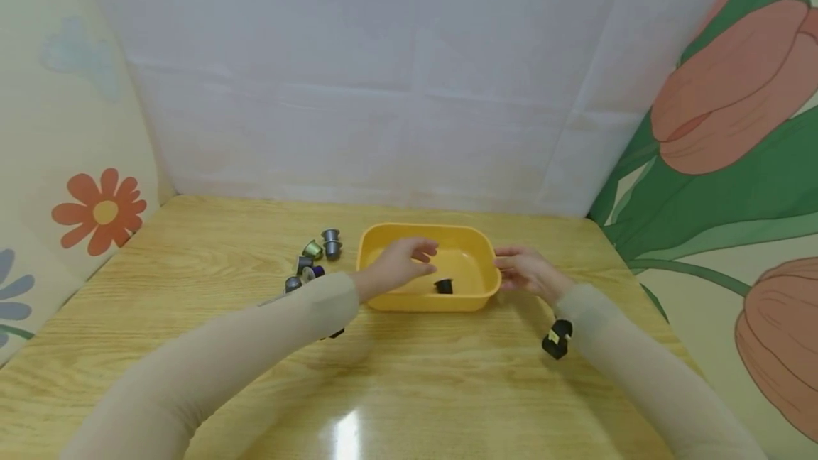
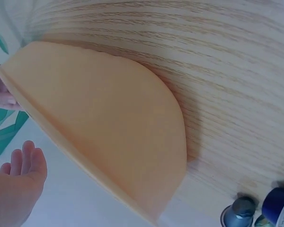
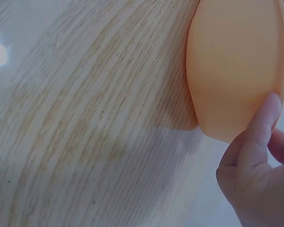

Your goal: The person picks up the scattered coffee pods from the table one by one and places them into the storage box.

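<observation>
A yellow plastic tub sits on the table, with a black coffee capsule lying in it near the front wall. My left hand is over the tub's inside, its fingers loosely bent and nothing between them; they also show past the rim in the left wrist view. My right hand holds the tub's right end, one digit along the outer wall just below the rim in the right wrist view. Left of the tub lie several more coffee capsules: two grey ones end to end, a green one and darker ones.
A dark blue capsule shows close to the tub in the left wrist view. Black wrist gear hangs under my right sleeve. Behind the wooden table hangs a white cloth, with flower-patterned panels on both sides.
</observation>
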`<state>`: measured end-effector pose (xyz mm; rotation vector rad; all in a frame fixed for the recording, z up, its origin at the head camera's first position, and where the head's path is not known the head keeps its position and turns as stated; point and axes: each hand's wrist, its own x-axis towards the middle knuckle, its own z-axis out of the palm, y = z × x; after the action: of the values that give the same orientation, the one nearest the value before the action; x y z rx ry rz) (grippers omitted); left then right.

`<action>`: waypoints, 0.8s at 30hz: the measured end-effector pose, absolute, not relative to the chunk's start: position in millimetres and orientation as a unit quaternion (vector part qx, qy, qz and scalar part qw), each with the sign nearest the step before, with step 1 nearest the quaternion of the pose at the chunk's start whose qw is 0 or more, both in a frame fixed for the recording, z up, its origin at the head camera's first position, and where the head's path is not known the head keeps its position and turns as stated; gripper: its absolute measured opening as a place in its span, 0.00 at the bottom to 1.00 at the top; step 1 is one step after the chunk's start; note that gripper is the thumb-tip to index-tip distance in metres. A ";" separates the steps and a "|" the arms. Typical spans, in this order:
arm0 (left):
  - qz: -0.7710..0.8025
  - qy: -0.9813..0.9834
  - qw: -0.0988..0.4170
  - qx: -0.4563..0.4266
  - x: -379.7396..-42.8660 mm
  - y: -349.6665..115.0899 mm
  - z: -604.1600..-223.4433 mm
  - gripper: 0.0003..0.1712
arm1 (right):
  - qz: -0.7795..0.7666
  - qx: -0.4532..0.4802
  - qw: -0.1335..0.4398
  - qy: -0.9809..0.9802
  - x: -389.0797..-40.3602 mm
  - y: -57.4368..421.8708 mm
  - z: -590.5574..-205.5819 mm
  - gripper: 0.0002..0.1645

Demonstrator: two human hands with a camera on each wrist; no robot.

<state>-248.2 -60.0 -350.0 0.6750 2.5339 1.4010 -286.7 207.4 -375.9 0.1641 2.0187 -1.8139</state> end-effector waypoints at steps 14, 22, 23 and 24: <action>0.507 0.831 0.061 0.220 -243.2 -80.5 -352.6 0.25 | -0.660 0.063 0.212 0.718 -287.9 208.0 -379.2 0.27; 0.511 0.832 0.058 0.209 -240.0 -94.3 -350.0 0.25 | -0.646 0.067 0.207 0.731 -287.8 207.5 -377.5 0.29; 0.508 0.834 0.056 0.208 -239.6 -95.8 -349.9 0.25 | -0.646 0.068 0.207 0.732 -287.7 207.5 -377.1 0.29; 0.506 0.835 0.055 0.207 -239.0 -97.3 -349.6 0.25 | -0.647 0.068 0.208 0.730 -287.6 207.5 -376.7 0.29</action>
<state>-239.0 -97.3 -349.6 0.6269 2.5358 1.5374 -287.6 207.5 -376.7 0.1899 2.0320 -1.8010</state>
